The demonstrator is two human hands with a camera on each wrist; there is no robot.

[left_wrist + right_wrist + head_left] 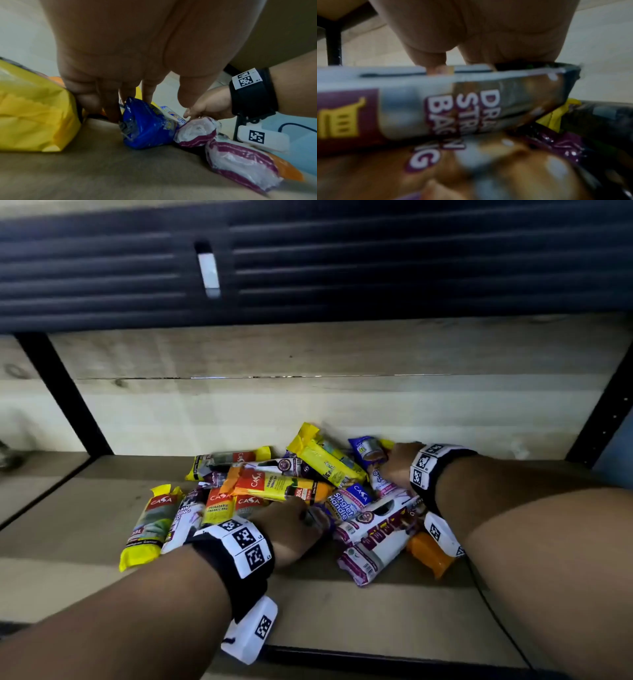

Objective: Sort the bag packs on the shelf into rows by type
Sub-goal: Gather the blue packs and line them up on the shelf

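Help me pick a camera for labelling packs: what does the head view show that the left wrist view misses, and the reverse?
Head only: the whole jumbled pile, including the red-and-yellow CASA pack, on the shelf. Left wrist only: the left hand from beneath, fingers reaching down at the blue pack. Both: the right hand and purple-and-white packs.
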